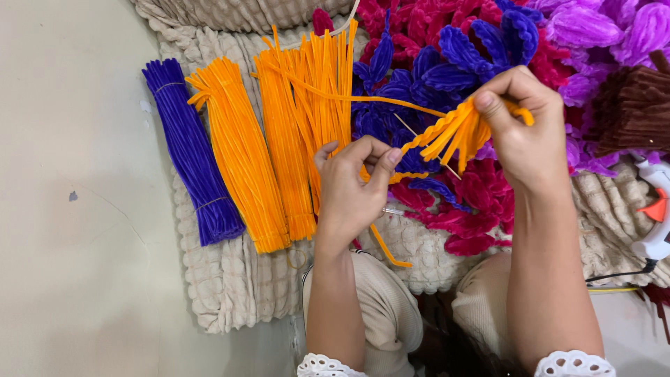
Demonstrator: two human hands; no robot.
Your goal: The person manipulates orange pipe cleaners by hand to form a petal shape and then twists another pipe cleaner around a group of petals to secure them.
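Above the cream quilted mat (230,293), both hands work one cluster of orange chenille stems. The right hand (523,132) is closed on the orange petal cluster (453,136), thumb and fingers pinching its upper end, so that the looped petals fan down and to the left. The left hand (352,185) is closed below it, with thumb and forefinger pinched together near the base of the cluster. A thin wooden stick (422,143) runs diagonally between the two hands; its lower end is hidden by the left hand's fingers. A single orange stem (335,94) runs from the cluster leftward across the loose bundles. A further orange length (386,253) hangs beneath the left hand.

Layout on the mat, left to right:
- purple stem bundle (192,157), tied with bands, at the mat's left edge;
- tied orange bundle (241,160), just beside it;
- loose orange stems (307,119), touching the tied orange bundle and reaching up to the mat's top edge.

Behind the hands lie finished petal shapes: blue petals (447,63), magenta petals (481,209) and lilac petals (607,35). A brown stem bundle (635,105) lies at the right edge. A white glue gun (656,216) with an orange trigger rests at far right, its cable trailing along the floor (77,244). The person's knees, in beige cloth, lie below the hands.
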